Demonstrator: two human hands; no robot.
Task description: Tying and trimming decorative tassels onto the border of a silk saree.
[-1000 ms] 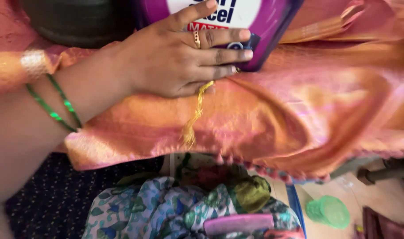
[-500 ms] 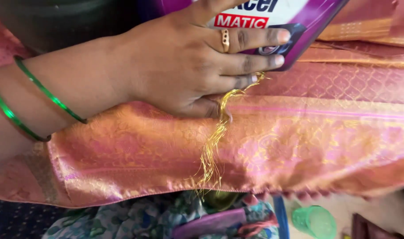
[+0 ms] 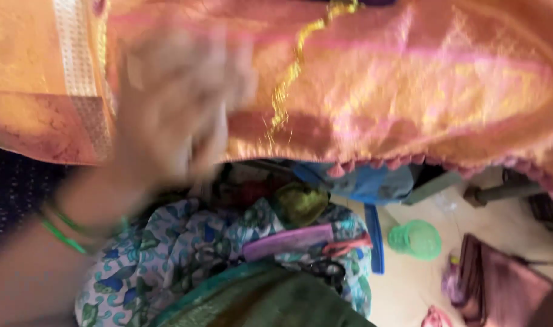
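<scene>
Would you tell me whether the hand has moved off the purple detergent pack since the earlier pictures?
Yes: the left hand, blurred, now lies lower-left over the orange-pink cloth, away from the gold tassel.

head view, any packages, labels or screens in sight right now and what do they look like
Purple package: only a thin dark purple sliver shows at the top edge, above the orange-pink cloth; its shape and any label are out of view.
No other package, sign or screen shows; the left hand is a blur in front of the cloth.
</scene>
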